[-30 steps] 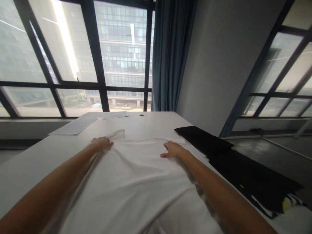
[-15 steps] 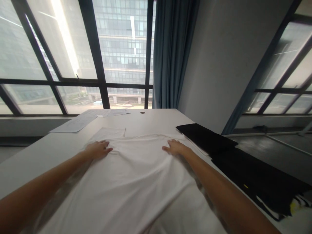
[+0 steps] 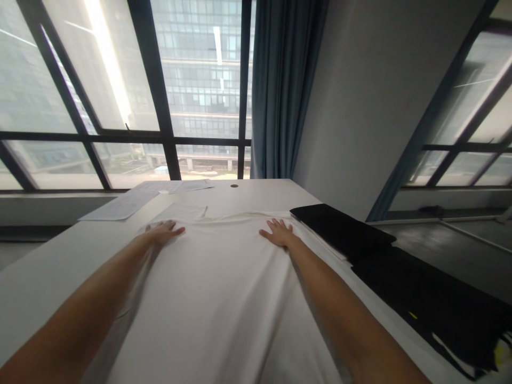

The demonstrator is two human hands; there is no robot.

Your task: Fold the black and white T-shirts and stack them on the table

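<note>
Left hand (image 3: 162, 232) at 11 o'clock, right hand (image 3: 277, 233) at 1 o'clock, fingers spread apart on white fabric (image 3: 208, 288); black cloth (image 3: 344, 229) near 2 o'clock.

The white garment (image 3: 212, 272) was thin, matt cloth, softly creased. The worktop (image 3: 256, 197) looked smooth with a faint sheen, the printed sheets (image 3: 124, 205) flat matt paper, the black fabric (image 3: 424, 293) dull, the blue curtain (image 3: 276, 90) pleated cloth.
</note>
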